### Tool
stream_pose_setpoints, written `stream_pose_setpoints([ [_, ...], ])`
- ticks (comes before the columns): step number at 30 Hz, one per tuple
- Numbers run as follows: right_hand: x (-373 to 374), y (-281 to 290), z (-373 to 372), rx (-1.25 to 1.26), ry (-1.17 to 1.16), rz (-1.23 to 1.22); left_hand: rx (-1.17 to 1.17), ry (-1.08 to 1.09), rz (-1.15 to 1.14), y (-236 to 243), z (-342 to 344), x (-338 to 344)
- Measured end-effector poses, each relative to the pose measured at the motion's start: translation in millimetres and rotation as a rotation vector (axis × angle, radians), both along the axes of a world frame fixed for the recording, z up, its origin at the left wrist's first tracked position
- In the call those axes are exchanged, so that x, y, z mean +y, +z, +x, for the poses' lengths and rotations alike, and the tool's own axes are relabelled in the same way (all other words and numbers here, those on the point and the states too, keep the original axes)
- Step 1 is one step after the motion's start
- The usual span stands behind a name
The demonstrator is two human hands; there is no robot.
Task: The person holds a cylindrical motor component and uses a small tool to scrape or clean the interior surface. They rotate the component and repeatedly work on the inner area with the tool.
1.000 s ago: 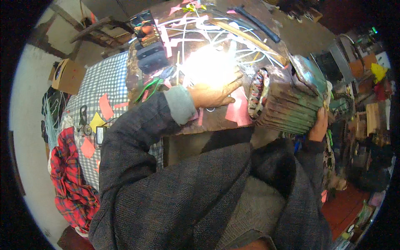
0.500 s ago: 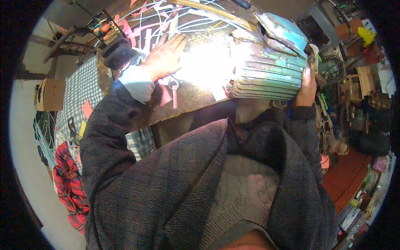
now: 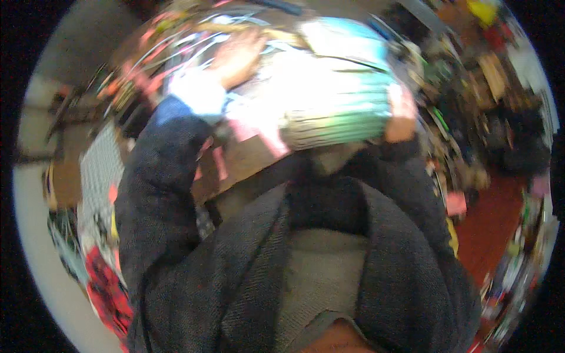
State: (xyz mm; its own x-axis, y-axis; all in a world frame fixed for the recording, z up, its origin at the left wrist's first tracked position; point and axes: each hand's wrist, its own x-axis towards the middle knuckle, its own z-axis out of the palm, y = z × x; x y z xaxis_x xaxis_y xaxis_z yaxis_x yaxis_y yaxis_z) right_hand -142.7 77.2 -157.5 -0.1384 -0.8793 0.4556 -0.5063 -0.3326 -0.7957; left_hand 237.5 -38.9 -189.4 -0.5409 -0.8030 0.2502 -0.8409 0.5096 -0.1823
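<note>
A green electric motor [image 3: 338, 115] with a finned housing lies on its side on the worktable [image 3: 244, 159]. At its right end, my right hand [image 3: 402, 115] grips the edge, the thumb along the outside. My left hand [image 3: 240, 56] is stretched out palm down, fingers extended, over thin pale wires [image 3: 182, 50] and pink strips left of the motor. Bright light washes out the surface between the hands, and motion blurs the picture. Pink pieces [image 3: 247, 126] lie at the table's near side, below my left wrist.
A wooden stick [image 3: 229, 27] lies beyond my left hand, near a dark rod [image 3: 276, 6]. A checked cloth [image 3: 103, 159] and a cardboard box [image 3: 65, 185] are at the left. Mixed clutter [image 3: 459, 117] fills the right, above a reddish floor [image 3: 491, 229].
The whole view has shifted and blurred. My left hand has moved farther from me, onto the wires and strips. My right hand stays on the motor, which appears more to the left.
</note>
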Motion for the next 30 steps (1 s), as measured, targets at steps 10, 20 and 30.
stream_pose_setpoints([
  [10, 10, 18, 26, -0.217, -0.124, 0.105, 0.275, -0.167, 0.105, -61, 22, -114],
  [20, 10, 10, 23, -0.300, -0.057, 0.028, 0.403, -0.138, 0.111, -47, 49, -185],
  [30, 0, -2, 29, -0.411, -0.017, -0.011, 1.037, -0.266, 0.597, 148, -40, -63],
])
